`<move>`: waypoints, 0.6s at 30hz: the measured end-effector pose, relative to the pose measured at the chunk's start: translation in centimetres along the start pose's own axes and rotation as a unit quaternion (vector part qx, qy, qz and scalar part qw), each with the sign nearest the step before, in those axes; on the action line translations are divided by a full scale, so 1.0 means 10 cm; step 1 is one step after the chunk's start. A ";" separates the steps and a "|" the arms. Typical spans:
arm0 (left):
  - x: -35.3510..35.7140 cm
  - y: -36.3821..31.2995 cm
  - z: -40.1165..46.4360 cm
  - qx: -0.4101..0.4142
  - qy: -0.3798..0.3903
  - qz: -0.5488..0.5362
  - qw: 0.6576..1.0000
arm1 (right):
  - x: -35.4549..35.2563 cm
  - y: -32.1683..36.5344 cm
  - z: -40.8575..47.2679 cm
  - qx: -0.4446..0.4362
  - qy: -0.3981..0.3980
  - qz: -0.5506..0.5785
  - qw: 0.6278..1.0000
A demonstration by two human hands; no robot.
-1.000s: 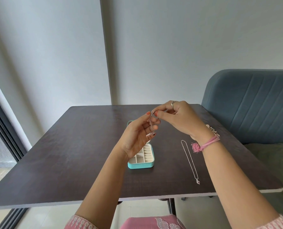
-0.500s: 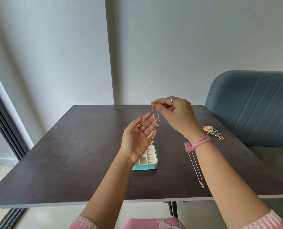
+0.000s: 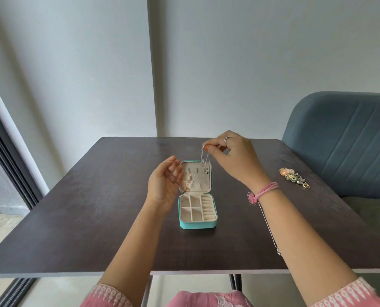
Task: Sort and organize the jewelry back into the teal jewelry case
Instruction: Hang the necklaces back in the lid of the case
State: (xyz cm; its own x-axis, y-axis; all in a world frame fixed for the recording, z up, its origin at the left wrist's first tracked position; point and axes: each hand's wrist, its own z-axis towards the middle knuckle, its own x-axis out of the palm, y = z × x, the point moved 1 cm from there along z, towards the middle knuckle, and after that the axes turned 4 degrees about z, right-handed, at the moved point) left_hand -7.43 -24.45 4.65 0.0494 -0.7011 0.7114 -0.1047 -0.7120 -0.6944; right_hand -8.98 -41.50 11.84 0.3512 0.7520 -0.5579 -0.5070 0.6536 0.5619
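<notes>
The teal jewelry case lies open in the middle of the dark table, its cream lid flat at the far side with a gold necklace hung inside. My right hand pinches a thin silver chain that dangles over the lid's right side, its small pendant low near the lid. My left hand hovers palm up just left of the lid, fingers relaxed and holding nothing. A second silver necklace lies on the table, partly hidden by my right forearm. A cluster of colourful earrings sits at the far right.
A blue-grey upholstered sofa stands against the table's right side. A dark door frame runs along the left. The near table edge is just above my lap.
My left hand let go of the chain and drew away to the left, uncovering the case. My right hand now holds the chain alone, dangling over the lid.
</notes>
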 end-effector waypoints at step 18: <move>-0.47 0.38 0.67 0.002 -0.038 0.289 0.957 | 0.49 -0.49 -0.05 0.036 0.079 -0.059 0.994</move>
State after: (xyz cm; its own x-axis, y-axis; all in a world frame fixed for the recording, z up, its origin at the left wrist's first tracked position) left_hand -1.40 -24.16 -2.06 0.0571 -0.9783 0.1989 -0.1336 -0.2050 -0.9696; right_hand -5.18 -41.10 6.07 0.2735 0.6509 -0.7082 -0.4100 0.7449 0.5263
